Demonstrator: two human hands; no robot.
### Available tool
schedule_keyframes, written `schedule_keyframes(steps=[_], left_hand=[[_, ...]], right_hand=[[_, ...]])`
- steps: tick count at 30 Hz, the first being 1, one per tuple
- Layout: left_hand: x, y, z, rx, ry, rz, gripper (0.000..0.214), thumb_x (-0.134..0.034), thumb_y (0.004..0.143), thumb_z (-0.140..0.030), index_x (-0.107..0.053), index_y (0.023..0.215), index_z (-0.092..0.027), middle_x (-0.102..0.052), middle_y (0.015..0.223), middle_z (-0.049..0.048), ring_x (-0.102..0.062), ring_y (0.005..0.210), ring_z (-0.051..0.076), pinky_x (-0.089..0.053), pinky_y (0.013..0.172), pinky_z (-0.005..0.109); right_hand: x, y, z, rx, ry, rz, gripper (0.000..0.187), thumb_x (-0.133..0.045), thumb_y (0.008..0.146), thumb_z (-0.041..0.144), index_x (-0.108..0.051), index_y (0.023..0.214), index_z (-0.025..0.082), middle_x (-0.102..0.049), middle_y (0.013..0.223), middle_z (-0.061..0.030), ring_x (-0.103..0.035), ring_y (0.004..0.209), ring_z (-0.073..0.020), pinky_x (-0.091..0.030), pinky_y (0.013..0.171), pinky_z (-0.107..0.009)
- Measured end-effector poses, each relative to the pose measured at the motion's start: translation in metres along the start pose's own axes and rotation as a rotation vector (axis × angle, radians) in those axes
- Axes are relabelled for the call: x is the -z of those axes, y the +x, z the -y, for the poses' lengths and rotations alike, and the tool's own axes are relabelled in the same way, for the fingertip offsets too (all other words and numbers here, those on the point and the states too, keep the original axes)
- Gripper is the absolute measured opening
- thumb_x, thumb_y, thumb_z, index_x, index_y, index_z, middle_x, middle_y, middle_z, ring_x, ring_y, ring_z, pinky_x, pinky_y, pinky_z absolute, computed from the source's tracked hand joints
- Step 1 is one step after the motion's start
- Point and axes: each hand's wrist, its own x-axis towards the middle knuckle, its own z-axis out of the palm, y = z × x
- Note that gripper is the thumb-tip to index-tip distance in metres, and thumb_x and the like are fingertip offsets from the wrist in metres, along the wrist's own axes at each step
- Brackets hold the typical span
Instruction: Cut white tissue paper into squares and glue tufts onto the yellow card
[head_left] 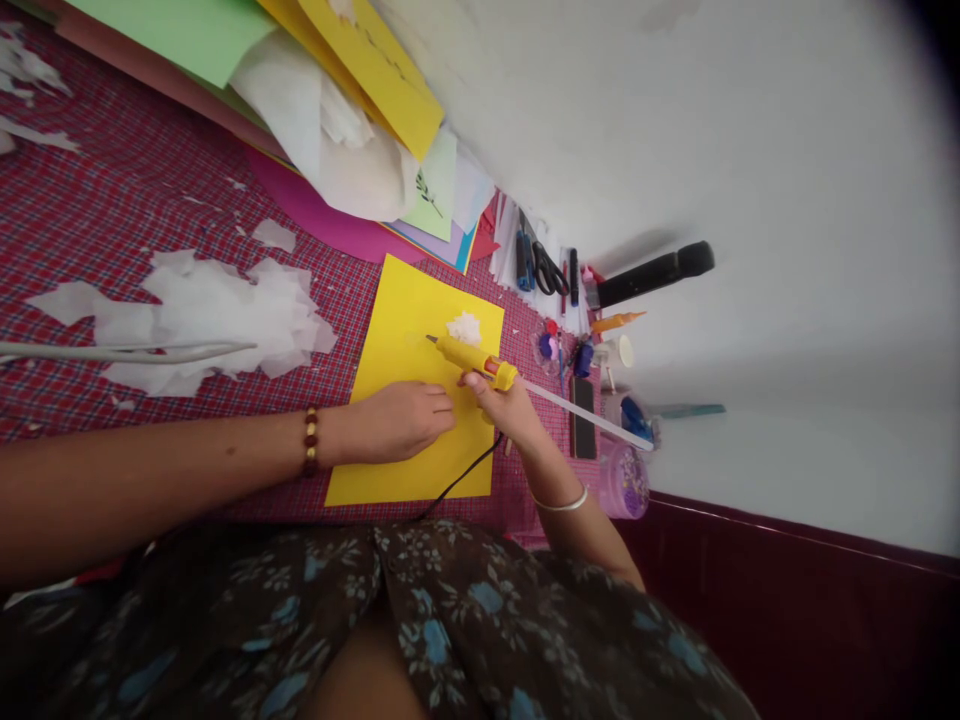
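Observation:
A yellow sheet of paper [397, 330] lies on the red checked cloth in front of me. My right hand [504, 402] is closed round a yellow glue gun [471, 357], its nozzle pointing left over the sheet. A small white crumpled paper piece [465, 327] sits on the sheet just beyond the gun. A long glue stick [592, 415] sticks out behind the gun. My left hand [399, 420] rests on the lower part of the sheet with fingers curled; whether it holds anything is hidden.
Torn white tissue [217, 310] and a long thin rod [112, 351] lie to the left. Stacked coloured papers [360, 60] sit at the back. Scissors [551, 268], pens, a black tube [656, 272], small jars and a purple container [626, 485] crowd the wall side.

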Motion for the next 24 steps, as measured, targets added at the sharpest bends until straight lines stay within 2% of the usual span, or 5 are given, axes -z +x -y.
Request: schedule_keyframes(steps=[5, 9, 15, 19, 24], left_hand=[[-0.002, 0.0, 0.0, 0.01, -0.008, 0.01, 0.02, -0.057, 0.096, -0.01, -0.067, 0.079, -0.015, -0.07, 0.08, 0.0082, -0.062, 0.079, 0.023, -0.049, 0.073, 0.035], [0.0, -0.001, 0.0, 0.019, -0.025, 0.02, 0.019, -0.056, 0.097, -0.011, -0.067, 0.081, -0.015, -0.07, 0.082, 0.0086, -0.062, 0.081, 0.023, -0.05, 0.075, 0.036], [0.003, 0.0, -0.001, 0.03, 0.013, 0.069, 0.018, -0.058, 0.097, -0.013, -0.067, 0.081, -0.016, -0.071, 0.084, 0.0077, -0.063, 0.082, 0.023, -0.051, 0.076, 0.035], [0.001, -0.001, 0.0, 0.014, 0.013, 0.032, 0.019, -0.058, 0.096, -0.012, -0.066, 0.08, -0.016, -0.071, 0.082, 0.0073, -0.063, 0.08, 0.022, -0.05, 0.075, 0.035], [0.0, 0.0, 0.0, 0.008, 0.014, 0.014, 0.019, -0.058, 0.095, -0.011, -0.066, 0.079, -0.016, -0.07, 0.08, 0.0073, -0.063, 0.078, 0.023, -0.05, 0.072, 0.036]], right_hand=[[-0.001, 0.0, 0.001, 0.009, -0.002, 0.047, 0.051, -0.062, 0.084, 0.075, -0.05, 0.079, 0.025, -0.05, 0.07, 0.0024, -0.045, 0.061, -0.0146, -0.044, 0.059, -0.03], [-0.005, 0.004, -0.003, 0.041, -0.063, 0.008, 0.046, -0.064, 0.084, 0.068, -0.051, 0.075, 0.025, -0.055, 0.069, 0.0008, -0.053, 0.067, -0.0179, -0.05, 0.069, -0.033], [-0.008, 0.006, -0.01, 0.012, -0.085, -0.034, 0.036, -0.069, 0.085, 0.058, -0.058, 0.075, 0.024, -0.064, 0.073, -0.0021, -0.065, 0.081, -0.0235, -0.055, 0.08, -0.037], [-0.006, 0.003, -0.009, 0.018, -0.074, -0.027, 0.041, -0.069, 0.085, 0.061, -0.056, 0.073, 0.024, -0.059, 0.069, -0.0006, -0.062, 0.076, -0.0219, -0.054, 0.074, -0.035], [0.0, 0.0, -0.003, 0.048, -0.04, 0.007, 0.047, -0.064, 0.087, 0.07, -0.058, 0.083, 0.024, -0.06, 0.076, -0.0019, -0.059, 0.075, -0.0198, -0.051, 0.068, -0.032]])
